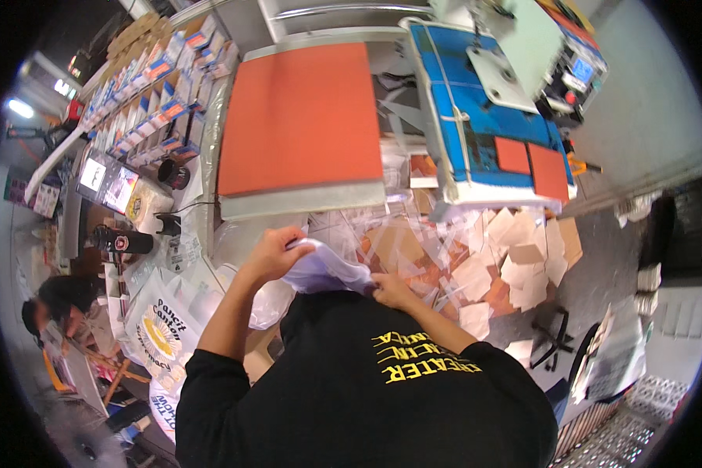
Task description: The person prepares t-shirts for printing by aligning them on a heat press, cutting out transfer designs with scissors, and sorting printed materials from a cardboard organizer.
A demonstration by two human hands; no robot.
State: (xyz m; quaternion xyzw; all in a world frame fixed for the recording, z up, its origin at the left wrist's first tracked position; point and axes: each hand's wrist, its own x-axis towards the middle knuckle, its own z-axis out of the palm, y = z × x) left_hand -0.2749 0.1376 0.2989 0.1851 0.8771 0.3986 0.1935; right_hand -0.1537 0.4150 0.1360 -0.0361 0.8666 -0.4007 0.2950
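A bunched piece of thin white cloth [327, 269] hangs between my hands, close to the front of my black shirt. My left hand [274, 253] is closed on its left end, thumb against the fingers. Lower down, my right hand [390, 289] pinches the cloth's right end. Just beyond both hands lies a flat press bed with a large orange pad [300, 117], which neither hand touches. Most of the cloth's lower part is hidden behind my chest, so its exact kind cannot be told.
Right of the pad stands a blue-covered platen [464, 117] with cord and small orange pads, beside a control box [576, 78]. Paper sheets [515, 257] litter the floor. Left are boxes [160, 86], a black tumbler [125, 240], plastic bags [160, 327] and another person [78, 304].
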